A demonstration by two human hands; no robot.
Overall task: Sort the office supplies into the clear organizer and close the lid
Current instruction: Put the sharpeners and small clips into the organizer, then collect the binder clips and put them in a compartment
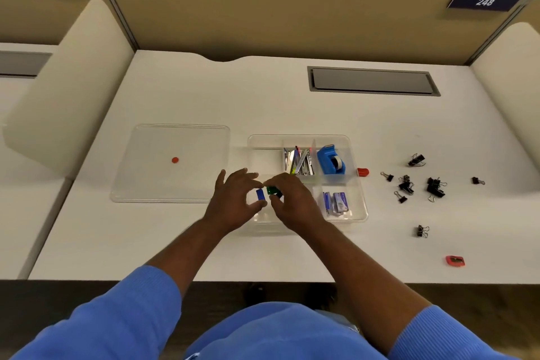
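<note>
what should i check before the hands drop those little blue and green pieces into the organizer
1. Hands over the organizer: ok, left hand and right hand are above its front left part.
2. Blue piece held: ok, at the left hand's fingertips.
3. Green piece held: ok, at the right hand's fingertips.
4. Compartment below free: cannot tell, the hands hide it.
5. Lid out of the way: ok, flat on the desk left of the organizer.
6. All supplies sorted: not ok, binder clips and a red sharpener lie on the desk to the right.
</note>
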